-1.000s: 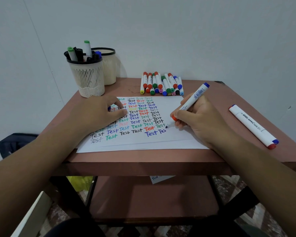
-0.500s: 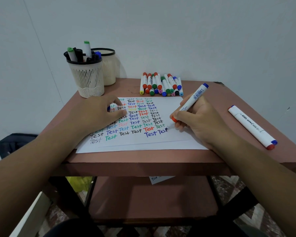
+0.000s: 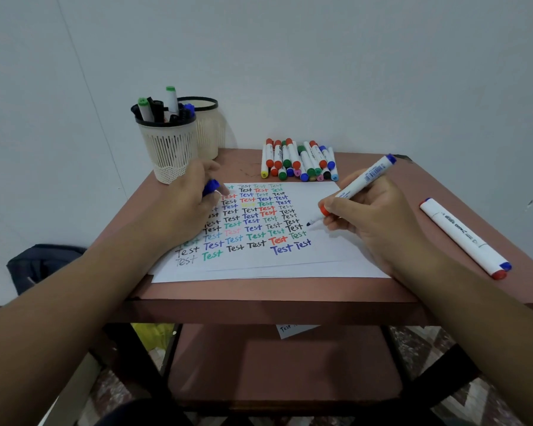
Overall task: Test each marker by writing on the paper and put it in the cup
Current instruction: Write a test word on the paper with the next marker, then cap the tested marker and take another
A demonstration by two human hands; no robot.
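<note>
- Plainly, the marker in the right hand is a light, stiff plastic barrel, white with a blue end cap and an orange collar near the tip; it should handle easily, though the smooth barrel may slip, so the pinch low by the collar looks right for writing.
- Its tip hovers just over or on the paper, right of the rows of "Test"; I cannot tell contact.
- The left hand rests on the paper and pinches a small blue cap, probably this marker's.
- The cup is cream slotted plastic, rigid, holding markers upright, at the surface's far left.
- More capped markers lie in a heap behind the paper.
</note>
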